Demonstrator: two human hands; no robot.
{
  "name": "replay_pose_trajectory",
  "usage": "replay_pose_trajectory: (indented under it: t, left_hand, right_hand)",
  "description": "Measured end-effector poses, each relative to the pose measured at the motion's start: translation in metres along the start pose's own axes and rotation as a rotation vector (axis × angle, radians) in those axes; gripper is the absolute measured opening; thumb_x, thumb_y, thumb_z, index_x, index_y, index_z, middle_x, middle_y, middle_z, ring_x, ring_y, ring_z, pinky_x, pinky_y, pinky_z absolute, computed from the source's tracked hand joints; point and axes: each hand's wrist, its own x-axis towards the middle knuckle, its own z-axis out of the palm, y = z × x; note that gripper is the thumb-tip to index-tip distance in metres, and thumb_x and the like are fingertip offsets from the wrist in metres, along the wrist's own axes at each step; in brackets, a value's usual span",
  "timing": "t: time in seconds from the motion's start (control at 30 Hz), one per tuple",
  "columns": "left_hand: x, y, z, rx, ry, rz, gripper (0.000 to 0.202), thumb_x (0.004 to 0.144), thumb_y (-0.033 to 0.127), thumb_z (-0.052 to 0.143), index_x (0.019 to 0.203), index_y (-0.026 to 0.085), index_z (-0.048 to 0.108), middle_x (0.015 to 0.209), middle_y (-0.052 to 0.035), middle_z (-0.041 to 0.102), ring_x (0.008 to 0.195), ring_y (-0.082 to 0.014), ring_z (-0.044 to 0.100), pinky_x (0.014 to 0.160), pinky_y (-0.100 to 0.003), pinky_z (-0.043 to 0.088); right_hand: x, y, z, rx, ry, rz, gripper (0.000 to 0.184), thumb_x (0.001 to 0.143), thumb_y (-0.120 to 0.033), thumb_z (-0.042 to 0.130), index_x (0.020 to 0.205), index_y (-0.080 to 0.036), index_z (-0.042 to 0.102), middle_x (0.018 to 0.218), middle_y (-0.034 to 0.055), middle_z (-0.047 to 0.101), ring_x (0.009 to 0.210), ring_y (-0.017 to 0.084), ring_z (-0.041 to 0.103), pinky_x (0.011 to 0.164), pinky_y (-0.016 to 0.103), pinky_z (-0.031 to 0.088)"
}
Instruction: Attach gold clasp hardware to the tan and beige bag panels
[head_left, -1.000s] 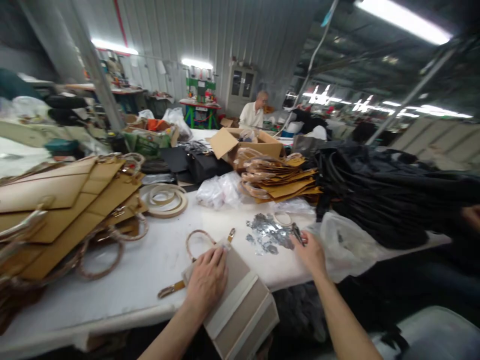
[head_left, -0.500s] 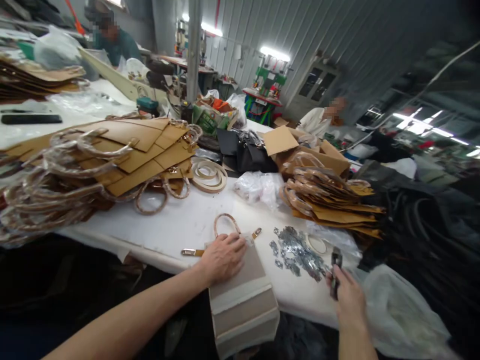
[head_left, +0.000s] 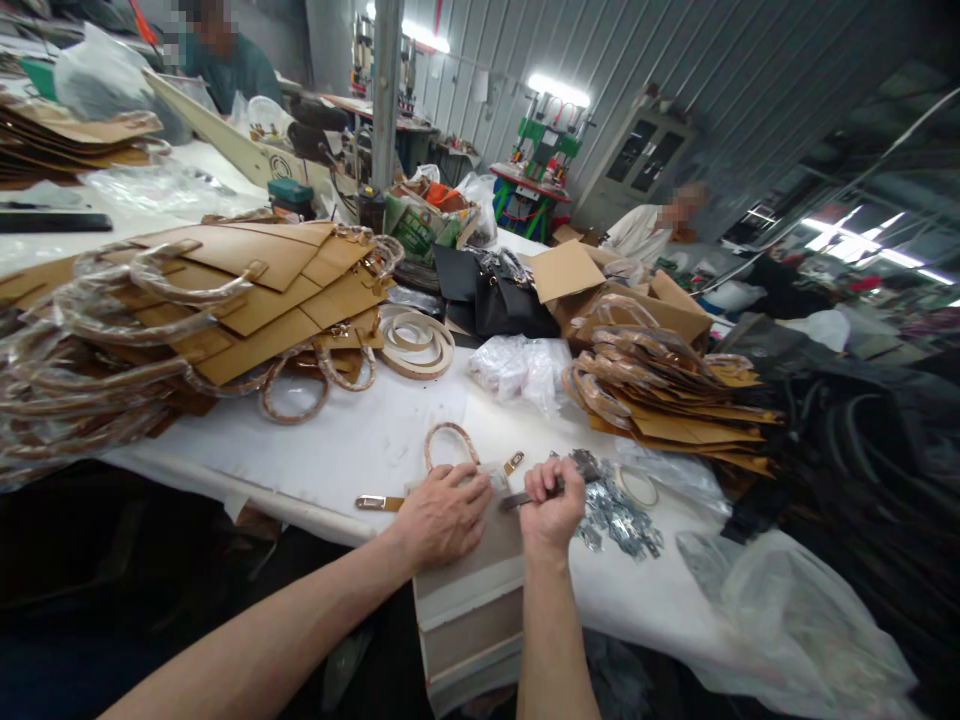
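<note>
Two hands of the person are in view. The L hand (head_left: pixel 442 516) lies flat on a grey-beige layered bag panel (head_left: pixel 469 590), w/ fingers a little spread and pressing down, not pinching. The R hand (head_left: pixel 552 506) is closed in a tight fist around a small metal hand tool (head_left: pixel 521 499), fingers curled together; its tip points left over the top of the panel, and I cannot tell if it touches.

The panel lies at the near edge of a white-covered work table (head_left: pixel 375 430), partly over the edge, between both forearms. At its top are 1 round tan handle loop (head_left: pixel 450 440) and 2 tan strap tabs w/ metal fittings: one long tab (head_left: pixel 379 503) to the left, one short tab (head_left: pixel 514 462) to the right.

Just beside the R hand is 1 scattered heap of small silver metal pieces (head_left: pixel 615 520), and near it 1 crumpled clear plastic bag (head_left: pixel 787 610). Further on the table are 2 piles of tan flat bag panels, one (head_left: pixel 255 290) left and one (head_left: pixel 675 410) right, 1 coil of tan strip (head_left: pixel 416 342), 1 open cardboard box (head_left: pixel 630 300) and 1 black bag (head_left: pixel 510 305). Approx. 2 co-workers are further back: one in a teal top (head_left: pixel 232 65), one in a white top (head_left: pixel 645 235).
</note>
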Motion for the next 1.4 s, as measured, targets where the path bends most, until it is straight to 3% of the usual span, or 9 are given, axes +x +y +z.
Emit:
replay_pose_trajectory:
  t: [0.2, 0.53, 0.7, 0.87, 1.07, 1.13, 1.27, 1.33, 1.4]
  left_hand:
    - [0.002, 0.0, -0.003, 0.001, -0.008, 0.002, 0.043, 0.104, 0.044, 0.044, 0.14, 0.021, 0.053, 0.142, -0.007, 0.06, 0.133, -0.0291, 0.048, 0.104, -0.044, 0.04]
    - [0.003, 0.0, -0.004, -0.017, -0.003, -0.003, 0.039, 0.102, 0.042, 0.047, 0.134, 0.022, 0.055, 0.139, -0.0068, 0.062, 0.133, -0.0291, 0.046, 0.102, -0.045, 0.041]
    - [0.003, 0.0, -0.003, -0.022, 0.009, 0.009, 0.035, 0.101, 0.039, 0.048, 0.129, 0.02, 0.057, 0.137, -0.0075, 0.062, 0.131, -0.0292, 0.048, 0.1, -0.045, 0.042]
    - [0.003, 0.0, -0.003, -0.048, 0.017, 0.002, 0.035, 0.099, 0.037, 0.051, 0.128, 0.018, 0.059, 0.134, -0.0095, 0.063, 0.13, -0.0298, 0.049, 0.106, -0.044, 0.042]
    - [0.001, -0.002, -0.002, -0.08, 0.012, 0.024, 0.035, 0.096, 0.037, 0.057, 0.125, 0.019, 0.062, 0.129, -0.0092, 0.065, 0.128, -0.03, 0.051, 0.11, -0.043, 0.042]
    - [0.0, -0.002, 0.0, -0.092, 0.01, 0.026, 0.037, 0.094, 0.038, 0.06, 0.126, 0.019, 0.062, 0.13, -0.0088, 0.065, 0.127, -0.0292, 0.052, 0.113, -0.042, 0.041]
    - [-0.001, -0.002, 0.005, -0.062, 0.055, -0.078, 0.064, 0.091, 0.04, 0.063, 0.146, 0.01, 0.047, 0.156, -0.0163, 0.048, 0.14, -0.0312, 0.045, 0.118, -0.041, 0.037]
    - [0.0, -0.002, 0.007, -0.04, 0.066, -0.144, 0.074, 0.092, 0.046, 0.062, 0.151, 0.006, 0.041, 0.162, -0.0198, 0.041, 0.14, -0.0336, 0.045, 0.116, -0.043, 0.039]
    - [0.003, 0.0, 0.008, -0.035, 0.054, -0.19, 0.078, 0.092, 0.053, 0.061, 0.152, 0.007, 0.04, 0.161, -0.0202, 0.043, 0.134, -0.034, 0.05, 0.112, -0.044, 0.043]
  right_hand:
    - [-0.007, -0.002, -0.003, 0.078, 0.003, -0.102, 0.04, 0.094, -0.032, 0.056, 0.065, -0.022, 0.03, 0.052, -0.0111, 0.028, 0.039, 0.006, 0.019, 0.039, 0.021, 0.018]
    - [-0.013, 0.018, 0.004, 0.034, 0.03, -0.228, 0.045, 0.098, -0.028, 0.055, 0.063, -0.022, 0.028, 0.049, -0.012, 0.025, 0.038, 0.006, 0.015, 0.039, 0.021, 0.016]
    - [-0.02, 0.024, 0.012, -0.11, 0.035, -0.365, 0.048, 0.099, -0.027, 0.06, 0.063, -0.023, 0.029, 0.051, -0.0121, 0.025, 0.039, 0.006, 0.021, 0.041, 0.022, 0.021]
    - [-0.022, 0.031, 0.016, -0.248, 0.025, -0.366, 0.047, 0.1, -0.032, 0.062, 0.064, -0.024, 0.033, 0.051, -0.0113, 0.029, 0.041, 0.008, 0.028, 0.044, 0.024, 0.028]
    - [-0.02, 0.035, 0.025, -0.739, -0.058, -0.431, 0.046, 0.099, -0.042, 0.064, 0.062, -0.024, 0.042, 0.053, -0.0065, 0.043, 0.05, 0.012, 0.04, 0.054, 0.028, 0.035]
    - [-0.018, 0.035, 0.03, -0.811, -0.078, -0.451, 0.047, 0.097, -0.044, 0.065, 0.061, -0.024, 0.043, 0.054, -0.0058, 0.045, 0.053, 0.012, 0.04, 0.056, 0.028, 0.035]
    - [-0.011, 0.032, 0.033, -0.694, -0.015, -0.347, 0.049, 0.097, -0.047, 0.064, 0.061, -0.024, 0.041, 0.05, -0.0077, 0.041, 0.048, 0.011, 0.038, 0.053, 0.027, 0.035]
    - [-0.007, 0.028, 0.028, -0.507, 0.026, -0.264, 0.049, 0.096, -0.047, 0.066, 0.062, -0.024, 0.038, 0.05, -0.0097, 0.036, 0.045, 0.01, 0.034, 0.048, 0.025, 0.031]
    - [-0.005, 0.019, 0.021, -0.282, 0.046, -0.191, 0.047, 0.095, -0.046, 0.065, 0.065, -0.023, 0.037, 0.054, -0.0105, 0.033, 0.044, 0.008, 0.03, 0.045, 0.023, 0.027]
